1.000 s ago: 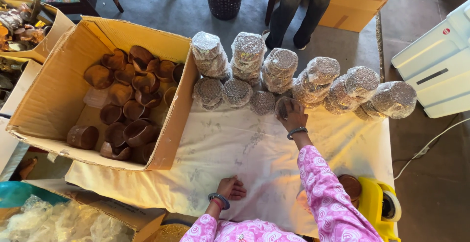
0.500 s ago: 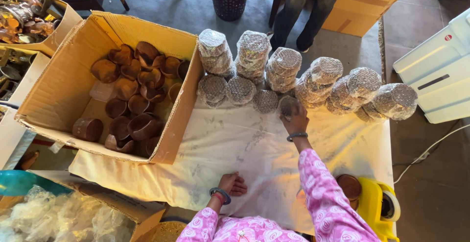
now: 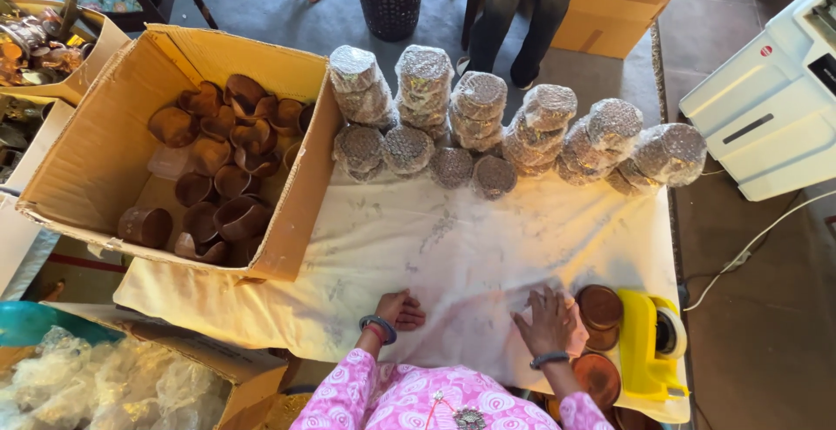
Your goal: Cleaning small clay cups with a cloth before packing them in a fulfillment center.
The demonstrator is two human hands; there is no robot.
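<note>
here, flat palms on crinkled cloth

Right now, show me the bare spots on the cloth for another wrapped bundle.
Bare cloth spans the middle, bordered by the wrapped bundles, the box and both hands: left hand, right hand. Crowded: the bundle row, and the copper cups by the tape dispenser.

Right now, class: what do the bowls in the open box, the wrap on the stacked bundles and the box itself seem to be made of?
Bowls: probably copper or a similar metal; reddish-brown with a dull sheen.
Wrap on the bundles: clear plastic bubble wrap, by its glossy dotted texture.
Box: corrugated cardboard, matte tan with raw flap edges.
</note>
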